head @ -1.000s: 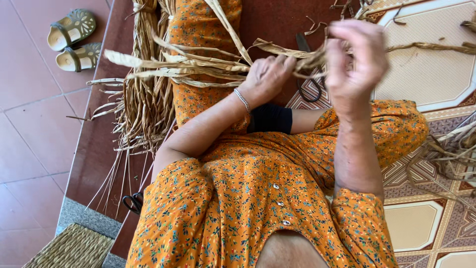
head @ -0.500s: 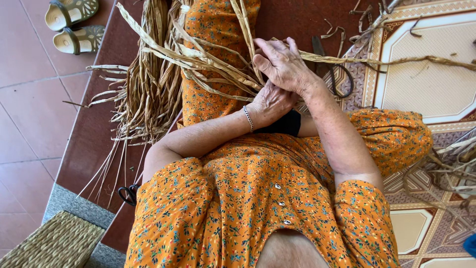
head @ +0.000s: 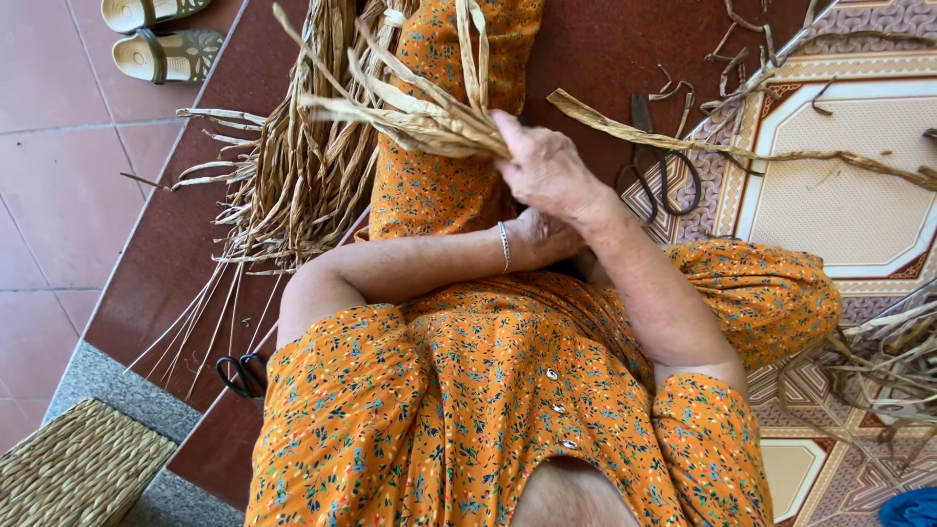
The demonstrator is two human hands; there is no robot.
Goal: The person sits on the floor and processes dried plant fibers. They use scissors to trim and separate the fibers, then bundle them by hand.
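Note:
I sit on the floor in an orange flowered dress, one leg stretched out ahead. My right hand (head: 547, 166) is closed around a bunch of dried straw strands (head: 410, 117) whose ends fan out to the upper left. A long strand (head: 742, 148) trails from the hand to the right across the tiles. My left hand (head: 543, 240), with a bracelet at the wrist, lies under the right forearm and is mostly hidden; its fingers cannot be seen.
A heap of dried straw (head: 293, 185) lies left of my leg. Dark scissors (head: 656, 166) rest on the floor at right, small black scissors (head: 240, 373) at lower left. Sandals (head: 161, 44) stand top left, a woven mat (head: 78, 468) bottom left, loose straw (head: 898, 361) at right.
My right hand moved left and down over the left hand, gathering the strands into one bunch. The left hand dropped underneath it, and the strand ends swung toward the upper left.

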